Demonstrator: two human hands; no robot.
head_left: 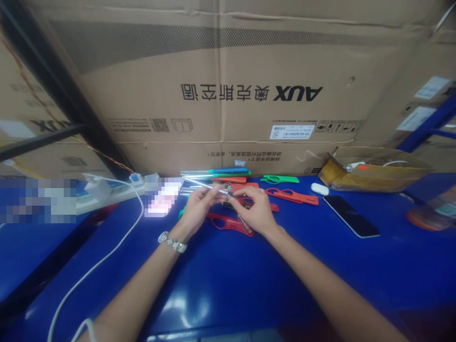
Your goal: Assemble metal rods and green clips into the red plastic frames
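One big cardboard box (171,104) stands behind the blue worktop (313,256). We stretch both forearms over that surface, elbows apart and wrists angled inward, so our left hand (197,213) and right hand (256,209) come close together near the middle. Our left grip is clamped on one slim metal rod (198,182), thumb on top, the rod slanting away toward the left. Our right hand curls, thumb and forefinger bent in at the rod's near end; we cannot tell whether that grip pinches the rod or some small piece.

To the right we count one open carton (392,179), one dark-screened phone (351,216) and, smaller, one white case (319,189) between them. Around our hands lie one red casing (233,225) in front, one orange-red casing (299,196) to the right and one green casing (283,179) farther back. Beyond our fingers, one blue handle (233,171) tops a bunch of thin pieces, too overlapped to count. One silvery bracelet (174,243) circles our left wrist.
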